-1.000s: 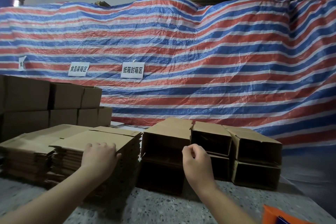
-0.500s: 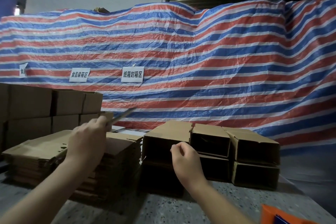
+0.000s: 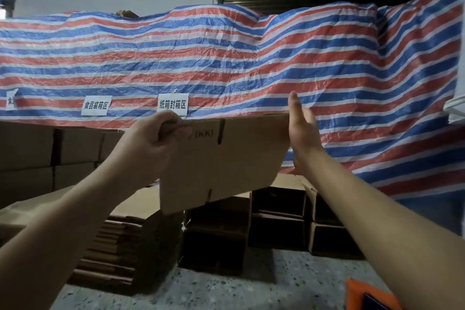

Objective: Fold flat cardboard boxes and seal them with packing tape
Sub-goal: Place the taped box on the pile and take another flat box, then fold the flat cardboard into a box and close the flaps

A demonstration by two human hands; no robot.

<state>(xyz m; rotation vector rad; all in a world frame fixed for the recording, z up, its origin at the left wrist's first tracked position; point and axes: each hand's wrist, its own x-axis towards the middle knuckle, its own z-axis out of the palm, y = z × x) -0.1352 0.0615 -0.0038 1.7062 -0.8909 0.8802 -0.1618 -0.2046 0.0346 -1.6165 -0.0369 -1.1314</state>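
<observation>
Flat box (image 3: 221,158), marked "(KK)", held upright in the air above the stack (image 3: 120,241). Left hand (image 3: 148,148) grips its upper left corner, fingers curled over the edge; right hand (image 3: 302,133) presses straight fingers against its right edge. Tarp (image 3: 251,58) sign (image 3: 173,105): "纸箱封箱区".

The flat cardboard box (image 3: 224,158) is the landmark, held upright in the air. The left hand (image 3: 148,143) grips its upper left corner; the right hand (image 3: 300,133) lies flat against its right edge. Below it and to the left sits the stack of flat boxes (image 3: 118,241) on the floor (image 3: 251,287). Directly below and to the right stand the folded boxes (image 3: 276,219), two high. Behind it hangs the tarpaulin (image 3: 251,58), carrying two signs (image 3: 173,104) above the box's left corner. Stacked cartons (image 3: 37,156) stand to its far left.
</observation>
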